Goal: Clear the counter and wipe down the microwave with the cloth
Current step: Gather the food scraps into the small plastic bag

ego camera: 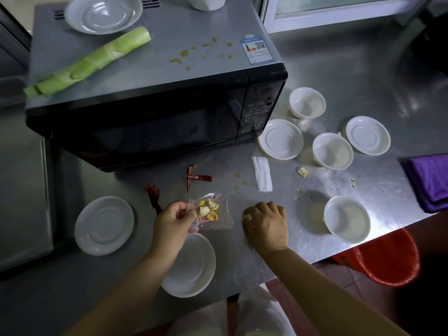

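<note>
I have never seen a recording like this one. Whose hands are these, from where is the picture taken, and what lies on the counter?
There is no robot here. A person wears a camera on the head, so you look down at their own two hands. The left hand pinches a clear plastic bag with yellow scraps inside. The right hand is closed over crumbs on the steel counter. Around them stand white bowls and saucers, dried red chillies, a paper scrap and a folded purple cloth. The black microwave carries a green stalk, a saucer and brownish spills. An orange bin stands below the counter's edge.
</note>
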